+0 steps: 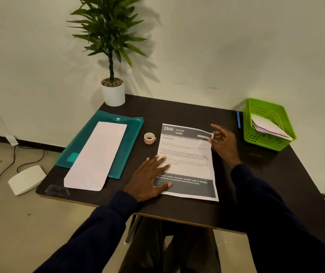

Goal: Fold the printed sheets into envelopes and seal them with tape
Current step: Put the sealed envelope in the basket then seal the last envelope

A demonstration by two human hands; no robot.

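The printed sheet (pixel 187 164) lies flat and unfolded at the middle of the tabletop (pixel 256 184), so this one is barely begun. The left hand (pixel 149 178) presses its nine o'clock edge with straight fingers; the right hand (pixel 222 142) pinches its one o'clock corner. The tape roll (pixel 149 138) waits at ten o'clock from the sheet, unused. Folded papers (pixel 270 128) in the green basket (pixel 264 141) at two o'clock look like finished work. A teal folder (pixel 130 134) carrying a long white paper (pixel 96 156) sits at nine o'clock, a potted plant (pixel 113 93) at eleven against the pale wall.

Dark table (pixel 177 111) bears sheet (pixel 189 166), tape (pixel 149 138), folder (pixel 134 134), basket (pixel 264 139) (green), plant (pixel 113 94).
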